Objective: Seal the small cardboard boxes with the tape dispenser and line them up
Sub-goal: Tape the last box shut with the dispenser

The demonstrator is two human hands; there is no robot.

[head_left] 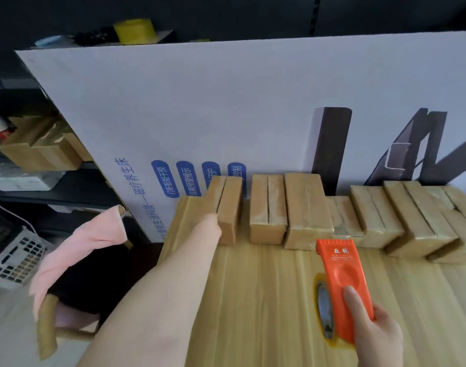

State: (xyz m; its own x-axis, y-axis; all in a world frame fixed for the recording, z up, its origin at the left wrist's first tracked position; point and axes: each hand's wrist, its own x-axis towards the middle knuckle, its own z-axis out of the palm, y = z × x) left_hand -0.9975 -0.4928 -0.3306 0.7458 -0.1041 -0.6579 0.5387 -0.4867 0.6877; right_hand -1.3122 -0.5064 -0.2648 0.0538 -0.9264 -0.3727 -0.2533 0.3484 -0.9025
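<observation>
Head view: looks down on a pale wooden table (266,300) with a white printed board (200,115) standing along its far edge.
Left arm: bare forearm stretched from 7 o'clock up toward 12, along the table's left edge.
Left hand (209,227): meets the left face of the leftmost cardboard box (229,207). The fingers are hidden behind the box, so whether they clasp it cannot be told.
Right hand (377,337): low at 5 o'clock, wrapped round the orange tape dispenser (344,282), with one finger (355,303) laid flat on its top face.
Dispenser pose: over the table, toothed end pointing to 12 o'clock, yellowish tape roll (323,308) on its left side.
Row of boxes (267,207): stands against the board from 11 to 2 o'clock, the right-hand ones leaning.
Box to dispenser: the leftmost box lies at 10 o'clock of the dispenser, well apart. The toothed end is near the taller box (306,207), at 12 o'clock.
Off the table: pink cloth (75,250) at 8 o'clock.
</observation>
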